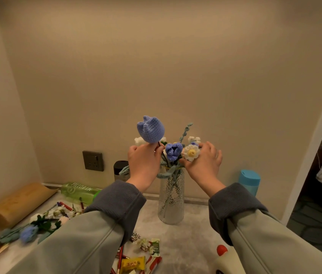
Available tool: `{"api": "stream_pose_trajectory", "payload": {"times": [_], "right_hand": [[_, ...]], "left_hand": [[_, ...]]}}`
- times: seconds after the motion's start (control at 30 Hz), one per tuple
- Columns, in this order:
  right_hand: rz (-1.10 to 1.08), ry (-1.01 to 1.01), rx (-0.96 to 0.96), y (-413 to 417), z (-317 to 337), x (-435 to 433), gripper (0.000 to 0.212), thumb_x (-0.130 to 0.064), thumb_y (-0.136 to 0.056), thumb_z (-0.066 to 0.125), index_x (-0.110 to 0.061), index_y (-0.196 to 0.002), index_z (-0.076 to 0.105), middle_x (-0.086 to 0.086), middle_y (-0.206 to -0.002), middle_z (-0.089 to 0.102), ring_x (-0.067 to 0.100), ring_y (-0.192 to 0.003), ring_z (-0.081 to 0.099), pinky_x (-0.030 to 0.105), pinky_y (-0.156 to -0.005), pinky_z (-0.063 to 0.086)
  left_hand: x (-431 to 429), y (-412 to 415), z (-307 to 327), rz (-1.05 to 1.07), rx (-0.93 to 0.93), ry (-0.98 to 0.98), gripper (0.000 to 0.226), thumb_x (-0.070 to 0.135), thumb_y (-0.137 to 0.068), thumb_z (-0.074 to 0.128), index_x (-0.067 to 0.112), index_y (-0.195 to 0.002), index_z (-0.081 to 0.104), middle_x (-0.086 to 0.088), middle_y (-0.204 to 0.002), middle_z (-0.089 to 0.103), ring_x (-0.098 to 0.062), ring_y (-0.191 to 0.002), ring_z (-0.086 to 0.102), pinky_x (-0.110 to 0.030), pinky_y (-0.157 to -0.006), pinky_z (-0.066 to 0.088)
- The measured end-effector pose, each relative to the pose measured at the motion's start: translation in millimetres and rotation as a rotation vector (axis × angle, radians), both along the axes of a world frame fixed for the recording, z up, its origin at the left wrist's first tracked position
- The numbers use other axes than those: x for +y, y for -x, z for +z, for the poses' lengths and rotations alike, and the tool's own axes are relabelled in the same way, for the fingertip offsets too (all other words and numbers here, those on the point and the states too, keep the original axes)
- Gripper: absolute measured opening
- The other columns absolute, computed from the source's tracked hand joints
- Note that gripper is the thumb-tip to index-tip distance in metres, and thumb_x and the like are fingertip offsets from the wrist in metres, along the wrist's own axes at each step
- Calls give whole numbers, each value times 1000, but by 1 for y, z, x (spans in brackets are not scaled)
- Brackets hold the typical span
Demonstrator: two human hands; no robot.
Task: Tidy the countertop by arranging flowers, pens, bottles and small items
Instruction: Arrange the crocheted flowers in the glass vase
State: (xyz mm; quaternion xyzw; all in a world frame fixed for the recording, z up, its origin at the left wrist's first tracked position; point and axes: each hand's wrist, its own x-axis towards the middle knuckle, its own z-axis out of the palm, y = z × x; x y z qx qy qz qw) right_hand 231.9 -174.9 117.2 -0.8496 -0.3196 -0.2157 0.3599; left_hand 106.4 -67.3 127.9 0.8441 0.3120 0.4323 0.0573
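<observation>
Glass vase (pixel 171 202), tall, clear, textured, upright on the pale desk (pixel 191 242) against the back wall; crocheted stems inside, yarn leaves draped over its rim. Above the rim: a blue rose (pixel 173 151), a white daisy (pixel 191 152) with yellow centre, a pale teal sprig (pixel 185 132), small white blooms behind. Blue crochet tulip (pixel 150 129), large, closed cup, stands above and left of the vase mouth on a thin dark stem. Left hand (pixel 144 165): grip closed on that stem just under the bloom, fingers pinched around it. Right hand (pixel 203 165): fingers spread and loose, cupped at the right of the bouquet, thumb and fingertips touching the daisy; no firm hold seen. Both sleeves grey-green over dark cuffs. Left of the vase: black-capped container (pixel 121 171) at the wall, green bottle (pixel 79 191) on its side, bamboo tube (pixel 17 202) lying down, loose crochet flowers (pixel 35 228) and red pens (pixel 67 206) scattered. Right of the vase: blue-lidded cup (pixel 250 181). In front of the vase: candy wrappers (pixel 134 264), more red pens.
</observation>
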Motion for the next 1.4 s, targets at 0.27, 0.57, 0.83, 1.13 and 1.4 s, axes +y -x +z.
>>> {"api": "stream_pose_trajectory", "payload": {"times": [0.27, 0.57, 0.83, 1.13, 1.4], "right_hand": [[69, -63, -14, 1, -8, -2, 62, -41, -71, 78, -18, -124, 57, 4, -137, 47, 26, -138, 29, 48, -117, 16], [78, -533, -89, 22, -31, -24, 27, -16, -70, 70, -19, -82, 45, -5, -80, 45, 13, -72, 41, 32, -66, 40], [435, -17, 1108, 51, -27, -1, 53, -62, -93, 38, -15, -103, 63, 5, -86, 74, 16, -61, 64, 27, -57, 46], [377, -359, 1101, 42, -10, 23, 10, -15, -94, 55, -12, -85, 58, 1, -58, 50, 13, -49, 47, 24, -44, 32], [355, -387, 1099, 33, 4, 24, 23, -16, -87, 52, -10, -104, 67, 3, -56, 42, 13, -45, 37, 22, -45, 26]], "left_hand": [[1, 4, 0, -26, 20, 18, 26, 34, -101, 40, 25, -91, 62, 4, -79, 69, -19, -79, 64, -33, -79, 36], [-1, 7, -2, -64, -5, 12, 25, 33, -101, 42, 26, -94, 65, 3, -81, 71, -19, -78, 65, -33, -79, 39], [3, 7, -2, -93, -12, 17, 26, 33, -101, 44, 27, -96, 68, 2, -80, 71, -20, -79, 65, -32, -75, 39], [19, 7, 2, -150, -16, -25, 24, 33, -100, 43, 24, -94, 65, 3, -82, 71, -21, -80, 64, -32, -75, 36], [24, -8, 4, -161, 17, -97, 17, 33, -98, 49, 22, -94, 62, 0, -77, 69, -24, -76, 63, -30, -69, 28]]}}
